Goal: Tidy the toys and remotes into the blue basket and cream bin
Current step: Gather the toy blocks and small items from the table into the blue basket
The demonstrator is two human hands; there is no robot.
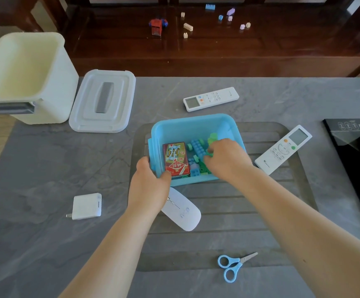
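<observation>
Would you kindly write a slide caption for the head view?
Left hand grips the blue basket; right hand places green bricks inside.

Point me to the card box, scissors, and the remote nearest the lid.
card box (pixel 176 159), head view, middle of its printed top face
scissors (pixel 233 266), head view, blue handle near the pivot
remote (pixel 211 99), head view, centre of its button panel

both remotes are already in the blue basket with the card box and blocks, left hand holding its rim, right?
Not quite. The head view shows both remotes still on the table: one beyond the blue basket, the other to its right. The rest holds: the card box and blocks are inside, and the left hand grips the rim.
</observation>
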